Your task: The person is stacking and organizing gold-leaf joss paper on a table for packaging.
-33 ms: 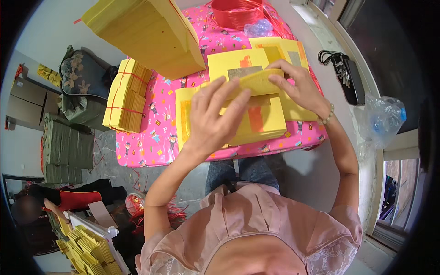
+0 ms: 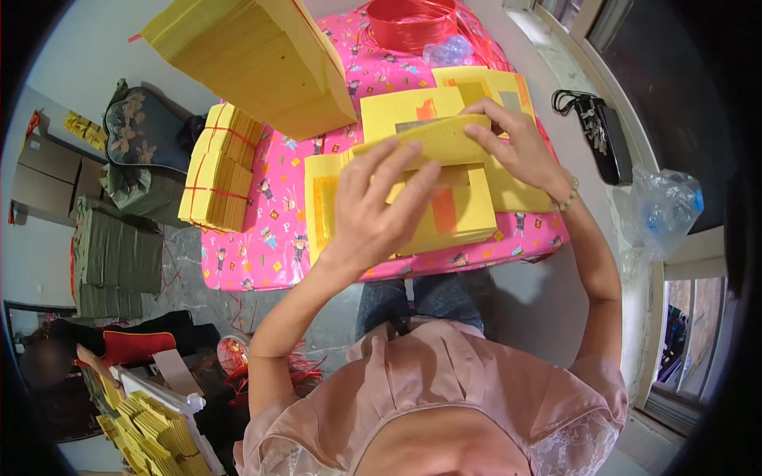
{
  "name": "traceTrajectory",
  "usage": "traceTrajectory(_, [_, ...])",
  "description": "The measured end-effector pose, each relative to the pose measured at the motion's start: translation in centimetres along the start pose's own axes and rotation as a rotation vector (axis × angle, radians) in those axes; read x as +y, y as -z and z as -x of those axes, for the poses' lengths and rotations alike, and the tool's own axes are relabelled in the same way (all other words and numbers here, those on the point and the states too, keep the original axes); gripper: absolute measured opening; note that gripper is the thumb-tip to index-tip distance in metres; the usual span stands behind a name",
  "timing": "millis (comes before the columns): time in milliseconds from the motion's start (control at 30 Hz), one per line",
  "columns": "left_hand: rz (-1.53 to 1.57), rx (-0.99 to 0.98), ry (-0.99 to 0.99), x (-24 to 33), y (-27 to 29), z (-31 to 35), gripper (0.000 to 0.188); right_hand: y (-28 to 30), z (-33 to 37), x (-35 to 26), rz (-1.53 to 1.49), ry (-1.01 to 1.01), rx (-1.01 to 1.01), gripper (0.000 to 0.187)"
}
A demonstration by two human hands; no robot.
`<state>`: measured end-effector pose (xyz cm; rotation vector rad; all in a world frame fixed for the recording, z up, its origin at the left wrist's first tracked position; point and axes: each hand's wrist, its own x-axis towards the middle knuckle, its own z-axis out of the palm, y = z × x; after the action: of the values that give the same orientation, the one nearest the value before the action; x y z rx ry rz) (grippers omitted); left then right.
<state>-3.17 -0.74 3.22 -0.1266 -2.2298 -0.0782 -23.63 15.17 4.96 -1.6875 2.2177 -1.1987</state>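
A thick bundle of yellow paper sheets is raised on edge above the table. My right hand pinches its right end between thumb and fingers. My left hand lies against the bundle's left part, fingers stretched and spread. Below is a stack of yellow paper with an orange patch. More yellow sheets, bearing a grey-brown rectangle and an orange smear, lie just behind. Another yellow stack sits partly under my right wrist.
A tall yellow block and red-tied yellow bundles stand left on the pink patterned tablecloth. A coil of red strapping lies at the back. Keys on a black case and a clear plastic bag rest on the right ledge.
My left hand has shifted slightly to the right. The raised bundle has tilted a little, showing more of its layered sheet edges. My right hand keeps its pinch.
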Motion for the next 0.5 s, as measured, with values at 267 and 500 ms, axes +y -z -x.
traceTrajectory(267, [0.096, -0.381, 0.084, -2.4, -3.7, -1.3, 0.068, -0.8, -6.7, 4.9, -0.199, -0.119, -0.018, 0.023])
traceTrajectory(500, [0.15, -0.51, 0.133, -4.7, -6.0, -1.7, 0.077, -1.2, -9.3, 8.7, 0.053, -0.145, -0.112, 0.03])
